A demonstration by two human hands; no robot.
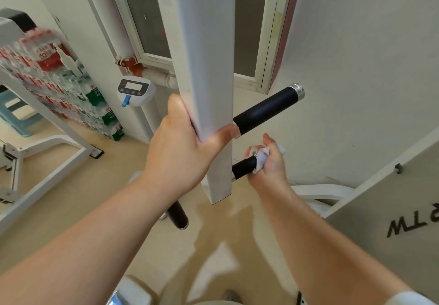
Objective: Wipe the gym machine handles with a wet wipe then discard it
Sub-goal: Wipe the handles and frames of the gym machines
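A white square machine arm hangs down the middle of the view. My left hand grips it, thumb on its right face. Two black handles stick out to its right: an upper handle with a chrome end cap, and a lower handle. My right hand holds a crumpled white wet wipe wrapped round the outer end of the lower handle, hiding that end. A third black handle pokes out below my left wrist.
Stacked packs of bottled water stand at the left wall behind a white machine frame. A white device with a small display sits near the window. A grey panel with lettering is at the right. The floor is beige.
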